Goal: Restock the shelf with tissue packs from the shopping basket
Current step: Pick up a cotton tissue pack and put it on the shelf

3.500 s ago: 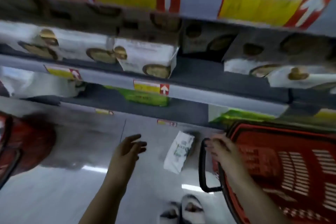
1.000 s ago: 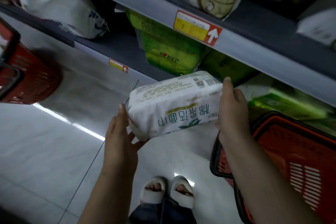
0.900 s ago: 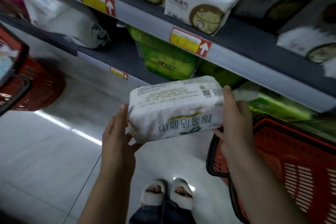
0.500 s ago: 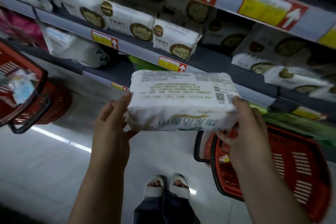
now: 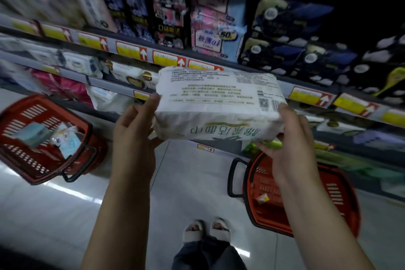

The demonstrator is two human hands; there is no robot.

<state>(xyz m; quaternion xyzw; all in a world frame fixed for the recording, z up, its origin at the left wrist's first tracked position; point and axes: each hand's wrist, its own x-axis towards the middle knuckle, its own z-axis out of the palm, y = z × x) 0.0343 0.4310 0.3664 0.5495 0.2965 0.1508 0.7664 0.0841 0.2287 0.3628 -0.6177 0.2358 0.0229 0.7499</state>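
White plastic-wrapped rectangular tissue pack (image 5: 219, 105) is held up in front of the grey shelf edge with yellow price tags (image 5: 131, 51). Left hand (image 5: 133, 129) grips its left end, right hand (image 5: 289, 144) its right end (print reads upside down from here). Red plastic shopping basket (image 5: 337, 197) sits on the pale floor (image 5: 186, 182) under the right arm. Second red basket (image 5: 26, 160) far left, small packs inside.

One tissue pack (image 5: 219, 105), two hands (image 5: 133, 136) (image 5: 291, 151), two red baskets (image 5: 26, 160) (image 5: 335, 193)
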